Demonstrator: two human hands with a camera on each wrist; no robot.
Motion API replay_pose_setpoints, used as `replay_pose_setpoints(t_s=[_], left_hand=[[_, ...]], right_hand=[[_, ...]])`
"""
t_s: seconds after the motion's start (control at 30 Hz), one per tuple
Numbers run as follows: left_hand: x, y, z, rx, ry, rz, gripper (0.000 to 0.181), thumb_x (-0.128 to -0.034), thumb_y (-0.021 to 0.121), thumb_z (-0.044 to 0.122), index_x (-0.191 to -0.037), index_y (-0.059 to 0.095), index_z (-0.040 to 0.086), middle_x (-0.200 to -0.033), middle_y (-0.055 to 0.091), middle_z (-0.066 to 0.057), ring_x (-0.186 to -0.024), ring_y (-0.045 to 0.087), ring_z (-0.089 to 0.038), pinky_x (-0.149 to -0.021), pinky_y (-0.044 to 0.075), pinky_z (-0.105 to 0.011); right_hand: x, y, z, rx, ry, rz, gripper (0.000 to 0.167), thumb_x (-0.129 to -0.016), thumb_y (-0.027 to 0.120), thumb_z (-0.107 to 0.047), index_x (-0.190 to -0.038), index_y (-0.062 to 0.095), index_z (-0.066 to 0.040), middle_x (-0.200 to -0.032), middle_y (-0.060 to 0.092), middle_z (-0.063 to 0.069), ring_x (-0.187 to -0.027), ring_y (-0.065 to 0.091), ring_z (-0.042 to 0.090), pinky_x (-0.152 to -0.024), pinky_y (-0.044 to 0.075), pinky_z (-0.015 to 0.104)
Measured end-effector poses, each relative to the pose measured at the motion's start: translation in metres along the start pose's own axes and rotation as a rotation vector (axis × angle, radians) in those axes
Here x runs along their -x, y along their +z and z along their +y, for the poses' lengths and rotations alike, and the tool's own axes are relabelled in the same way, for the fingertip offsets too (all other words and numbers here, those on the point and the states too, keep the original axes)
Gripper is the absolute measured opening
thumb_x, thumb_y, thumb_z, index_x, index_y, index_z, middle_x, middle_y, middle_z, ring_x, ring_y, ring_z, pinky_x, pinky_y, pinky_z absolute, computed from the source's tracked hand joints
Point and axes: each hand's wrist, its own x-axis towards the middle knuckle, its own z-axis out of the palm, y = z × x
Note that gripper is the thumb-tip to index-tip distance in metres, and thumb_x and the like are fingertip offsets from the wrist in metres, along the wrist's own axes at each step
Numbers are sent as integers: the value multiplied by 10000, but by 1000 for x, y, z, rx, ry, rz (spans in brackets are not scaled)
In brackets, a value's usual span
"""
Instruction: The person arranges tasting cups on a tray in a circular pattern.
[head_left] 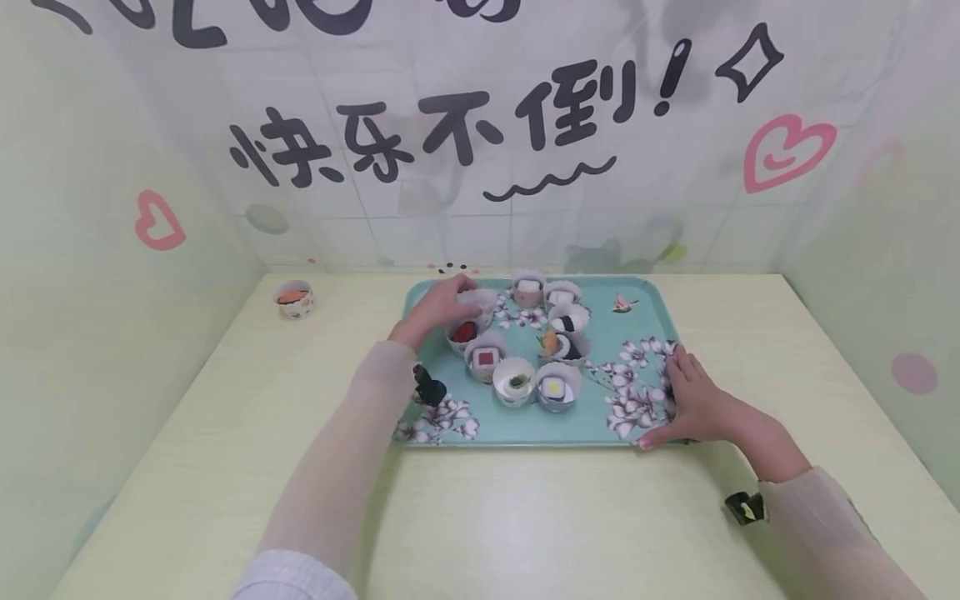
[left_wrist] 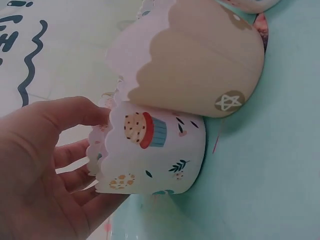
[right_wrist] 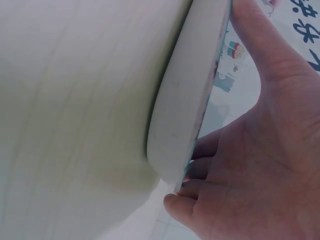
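In the head view, my left hand (head_left: 442, 304) is at the back left of a turquoise floral tray (head_left: 510, 429). Its thumb and fingers pinch a scalloped paper cup (left_wrist: 150, 155) by the rim, as the left wrist view shows. A brown paper cup (left_wrist: 205, 65) touches that one. Several such cups stand in a ring on the tray, among them one with a red-topped piece (head_left: 465, 332) and one with a yellow-topped sushi piece (head_left: 555, 387). Across the tray's front right corner rests my right hand (head_left: 705, 404), fingers over the right rim and thumb at the front.
A paper cup with an orange-topped piece (head_left: 294, 298) stands at the table's back left. On the tray's left side lies a dark piece (head_left: 430, 386). Beside my right forearm, a black-wrapped roll (head_left: 745, 508) lies on the table. Printed walls enclose the table's back and sides.
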Motion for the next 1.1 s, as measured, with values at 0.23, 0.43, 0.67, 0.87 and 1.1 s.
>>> replay_pose_setpoints(t_s=[0.23,0.43,0.67,0.87,1.1], left_hand=[[6,-4,-2,-22,-12,-35,570,-923,652,309,-1410,474,70,-1470,498,-177,-1344,490,-340,-1135,422,-478],[9,-7,-3,-26,-26,-52,594,-905,664,315,-1413,463,81,-1468,494,-177,-1330,498,-340,-1120,436,-485],[11,-11,-11,-57,-11,-49,660,-937,635,401,-1463,410,72,-1504,466,-180,-1379,460,-348,-1148,404,-499],[20,-19,-14,15,-15,20,609,-962,622,381,-1448,437,65,-1433,538,-176,-1339,503,-344,-1131,420,-496],[25,-31,-29,61,-43,109,572,-969,617,359,-1432,454,67,-1409,566,-156,-1323,522,-337,-1112,439,-496]], right_hand=[[0,1,1,-7,-7,4,1424,-641,898,-500,-1474,9,236,-1538,-140,456,-1435,-101,617,-1157,96,728],[1,1,2,-15,-15,4,1424,-645,899,-495,-1473,0,236,-1536,-150,457,-1436,-114,612,-1151,97,735],[1,0,1,-10,-20,6,1423,-646,897,-501,-1474,3,235,-1535,-144,460,-1434,-107,616,-1152,99,735],[1,0,-1,-14,-18,3,1431,-640,899,-504,-1471,1,238,-1532,-144,462,-1430,-108,621,-1152,89,735],[2,-1,-1,-21,-28,6,1422,-642,900,-495,-1471,10,240,-1530,-143,465,-1433,-112,616,-1152,85,736]])
